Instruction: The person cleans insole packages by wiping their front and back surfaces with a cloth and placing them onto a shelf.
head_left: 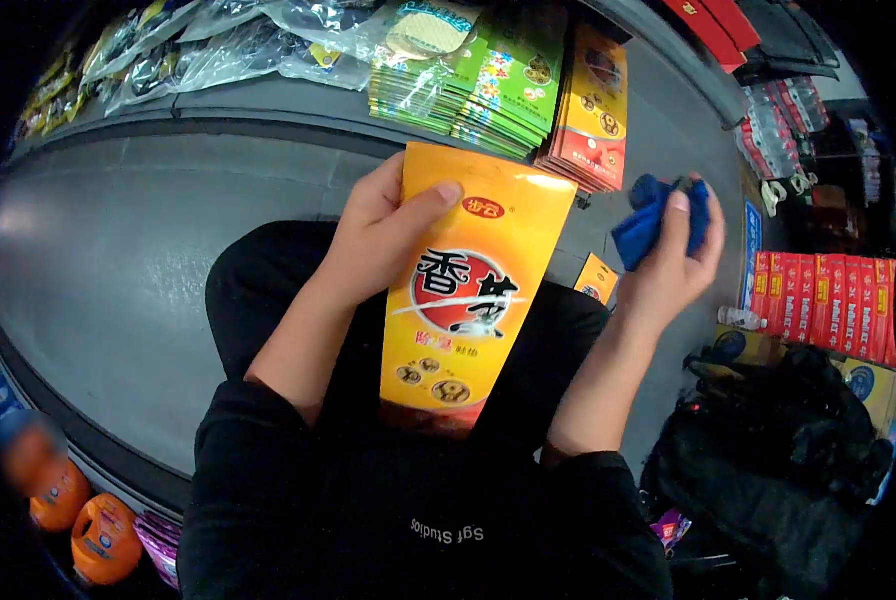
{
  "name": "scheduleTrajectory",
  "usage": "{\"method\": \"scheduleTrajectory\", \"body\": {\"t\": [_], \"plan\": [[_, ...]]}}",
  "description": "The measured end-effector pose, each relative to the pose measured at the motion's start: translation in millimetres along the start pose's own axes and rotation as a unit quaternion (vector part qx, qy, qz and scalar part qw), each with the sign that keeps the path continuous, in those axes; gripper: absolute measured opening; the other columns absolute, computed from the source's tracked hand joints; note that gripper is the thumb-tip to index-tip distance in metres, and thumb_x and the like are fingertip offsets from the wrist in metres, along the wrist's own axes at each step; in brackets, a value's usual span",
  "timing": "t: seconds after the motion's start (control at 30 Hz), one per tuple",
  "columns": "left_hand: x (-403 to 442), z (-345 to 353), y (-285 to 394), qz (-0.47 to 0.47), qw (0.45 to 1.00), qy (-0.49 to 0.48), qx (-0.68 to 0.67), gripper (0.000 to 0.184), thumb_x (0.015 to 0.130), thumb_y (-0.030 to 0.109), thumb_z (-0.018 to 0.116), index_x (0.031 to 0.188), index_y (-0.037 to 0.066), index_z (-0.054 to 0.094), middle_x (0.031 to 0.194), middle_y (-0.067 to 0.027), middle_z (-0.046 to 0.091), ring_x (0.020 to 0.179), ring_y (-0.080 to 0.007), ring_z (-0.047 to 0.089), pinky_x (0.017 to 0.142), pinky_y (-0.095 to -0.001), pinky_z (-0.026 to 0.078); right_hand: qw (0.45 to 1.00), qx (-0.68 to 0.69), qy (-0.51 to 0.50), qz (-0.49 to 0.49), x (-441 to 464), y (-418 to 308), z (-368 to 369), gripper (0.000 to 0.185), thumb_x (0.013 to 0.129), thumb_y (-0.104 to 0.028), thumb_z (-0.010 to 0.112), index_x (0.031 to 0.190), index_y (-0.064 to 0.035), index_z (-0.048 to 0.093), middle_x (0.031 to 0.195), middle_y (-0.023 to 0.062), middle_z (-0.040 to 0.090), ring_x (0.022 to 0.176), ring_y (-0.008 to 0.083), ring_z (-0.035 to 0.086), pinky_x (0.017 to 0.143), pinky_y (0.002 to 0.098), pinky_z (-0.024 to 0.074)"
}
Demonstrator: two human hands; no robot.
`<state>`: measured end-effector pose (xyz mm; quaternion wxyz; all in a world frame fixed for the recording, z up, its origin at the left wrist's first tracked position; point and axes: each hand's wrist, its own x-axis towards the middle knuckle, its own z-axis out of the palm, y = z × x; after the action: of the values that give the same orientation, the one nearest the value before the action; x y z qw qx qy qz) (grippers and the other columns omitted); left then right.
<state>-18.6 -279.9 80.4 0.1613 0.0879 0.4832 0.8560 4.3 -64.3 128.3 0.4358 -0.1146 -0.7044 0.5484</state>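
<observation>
My left hand [380,232] grips a yellow and orange insole packet [448,340] near its upper left edge, the thumb lying across the front and the fingers hidden behind. The packet is tilted and faces me above my lap. Raised to the right of it, my right hand [674,250] is closed around a crumpled blue cloth [648,225]. Another yellow packet [596,279] shows partly between the two, lower down near my knee. Beyond the held packet, a stack of orange packets [588,110] stands beside green packets [503,85] on the low shelf.
Plastic-wrapped goods [248,45] line the shelf at the upper left. Orange jugs [106,538] stand at the lower left. At the right are a row of red packages [823,305], a black heap of fabric [768,460] and wrapped bottles [780,125]. Grey floor [118,260] stretches to my left.
</observation>
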Motion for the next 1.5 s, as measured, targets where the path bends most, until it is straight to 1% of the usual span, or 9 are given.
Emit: {"method": "scheduleTrajectory", "body": {"t": [0.27, 0.33, 0.47, 0.6, 0.97, 1.07, 1.27, 1.4, 1.5], "plan": [[-0.7, 8.8, -9.8, -0.013, 0.996, -0.032, 0.076, 0.026, 0.090, 0.015, 0.054, 0.109, -0.003, 0.053, 0.094, -0.0073, 0.063, 0.081, -0.0095, 0.060, 0.070, -0.0237, 0.049, 0.994, -0.023, -0.103, -0.030, -30.4, -29.6, 8.6, 0.056, 0.066, -0.001, 0.048, 0.121, 0.0001, 0.047, 0.114, 0.0143, 0.049, 0.107, 0.0249, 0.049, 0.095, 0.0360, 0.0390], [-1.9, 9.7, -18.6, 0.002, 0.988, -0.038, 0.149, 0.024, 0.089, 0.017, 0.056, 0.103, -0.003, 0.056, 0.087, -0.0083, 0.065, 0.078, -0.0096, 0.061, 0.067, -0.0249, 0.049, 0.925, -0.175, -0.250, -0.229, -29.7, -31.1, 11.3, 0.047, 0.067, -0.001, 0.052, 0.114, -0.0020, 0.055, 0.113, 0.0150, 0.051, 0.107, 0.0266, 0.049, 0.096, 0.0364, 0.0359], [-3.8, 1.5, -29.6, 0.139, 0.939, -0.057, 0.308, 0.017, 0.085, 0.013, 0.056, 0.091, -0.003, 0.058, 0.073, -0.0122, 0.064, 0.068, -0.0083, 0.059, 0.060, -0.0280, 0.047, 0.839, -0.251, -0.404, -0.266, -52.8, -36.0, 40.4, 0.041, 0.065, -0.002, 0.054, 0.104, -0.0100, 0.065, 0.118, 0.0102, 0.054, 0.102, 0.0297, 0.046, 0.092, 0.0379, 0.0359], [-10.7, 0.2, -21.4, 0.030, 0.976, -0.070, 0.204, 0.015, 0.084, 0.011, 0.056, 0.090, -0.003, 0.058, 0.069, -0.0102, 0.061, 0.067, -0.0082, 0.058, 0.060, -0.0268, 0.047, 0.853, -0.240, -0.366, -0.285, -51.0, -29.2, 35.1, 0.044, 0.064, 0.001, 0.051, 0.104, -0.0098, 0.065, 0.118, 0.0092, 0.057, 0.102, 0.0301, 0.045, 0.093, 0.0374, 0.0347], [-15.1, 5.7, 10.2, 0.024, 0.993, -0.039, 0.112, 0.028, 0.089, 0.019, 0.057, 0.105, -0.005, 0.058, 0.085, -0.0057, 0.064, 0.076, -0.0072, 0.059, 0.065, -0.0214, 0.047, 0.861, -0.362, -0.286, -0.212, -5.4, 6.4, -36.5, 0.036, 0.070, 0.004, 0.046, 0.100, -0.0036, 0.064, 0.106, 0.0139, 0.059, 0.094, 0.0296, 0.053, 0.088, 0.0361, 0.0407], [-11.5, 4.1, 5.3, 0.013, 0.990, -0.022, 0.140, 0.029, 0.089, 0.021, 0.057, 0.104, -0.005, 0.058, 0.084, -0.0052, 0.064, 0.076, -0.0068, 0.058, 0.065, -0.0214, 0.047, 0.945, -0.259, -0.157, -0.123, -7.7, -12.5, -34.6, 0.033, 0.077, 0.004, 0.047, 0.106, 0.0004, 0.061, 0.109, 0.0126, 0.059, 0.105, 0.0210, 0.053, 0.092, 0.0309, 0.0401], [-7.9, 3.9, -22.3, 0.047, 0.967, -0.043, 0.249, 0.029, 0.087, 0.025, 0.061, 0.091, -0.004, 0.061, 0.070, -0.0052, 0.062, 0.065, -0.0043, 0.055, 0.056, -0.0229, 0.045, 0.892, -0.231, -0.275, -0.273, -26.3, -52.6, -5.1, 0.033, 0.072, -0.002, 0.058, 0.104, -0.0018, 0.064, 0.102, 0.0149, 0.054, 0.096, 0.0243, 0.053, 0.085, 0.0326, 0.0412], [-11.6, 7.6, -14.3, 0.158, 0.900, -0.080, 0.398, 0.020, 0.081, 0.017, 0.060, 0.083, -0.003, 0.058, 0.067, -0.0165, 0.061, 0.061, -0.0290, 0.062, 0.055, -0.0326, 0.047, 0.837, -0.306, -0.354, -0.284, -48.2, -44.0, 24.7, 0.029, 0.073, -0.015, 0.067, 0.101, -0.0064, 0.066, 0.100, 0.0131, 0.052, 0.091, 0.0298, 0.050, 0.081, 0.0359, 0.0404], [-12.6, 8.2, -19.5, 0.161, 0.895, -0.071, 0.409, 0.017, 0.078, 0.015, 0.059, 0.080, -0.002, 0.057, 0.069, -0.0192, 0.060, 0.064, -0.0349, 0.060, 0.056, -0.0369, 0.048, 0.867, -0.269, -0.334, -0.255, -66.9, -34.1, 34.7, 0.027, 0.075, -0.017, 0.066, 0.100, -0.0076, 0.065, 0.100, 0.0117, 0.053, 0.092, 0.0288, 0.047, 0.082, 0.0363, 0.0382]]}}
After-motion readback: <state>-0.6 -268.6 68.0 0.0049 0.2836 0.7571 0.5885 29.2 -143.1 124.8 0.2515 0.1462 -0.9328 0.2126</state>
